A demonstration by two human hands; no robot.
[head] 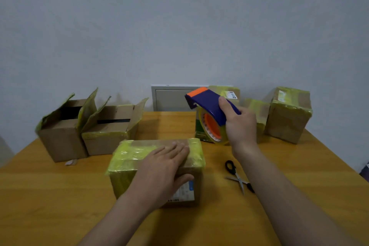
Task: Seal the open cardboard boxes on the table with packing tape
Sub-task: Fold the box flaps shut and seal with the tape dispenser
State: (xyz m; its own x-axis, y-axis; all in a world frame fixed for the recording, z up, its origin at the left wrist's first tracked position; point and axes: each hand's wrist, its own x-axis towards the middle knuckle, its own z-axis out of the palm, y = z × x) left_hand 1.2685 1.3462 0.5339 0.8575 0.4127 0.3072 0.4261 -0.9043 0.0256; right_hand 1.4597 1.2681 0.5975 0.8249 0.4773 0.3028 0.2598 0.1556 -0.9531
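The left hand is laid flat, fingers straight, on top of a closed cardboard box banded with yellowish tape. The tape dispenser is gripped by the right hand, fingers curled round its blue handle, and is held raised above the bench. Well left of the left hand an open box is set, with a second open box just beside it. Scissors are seen between the forearms. A taped box is placed beyond the right hand.
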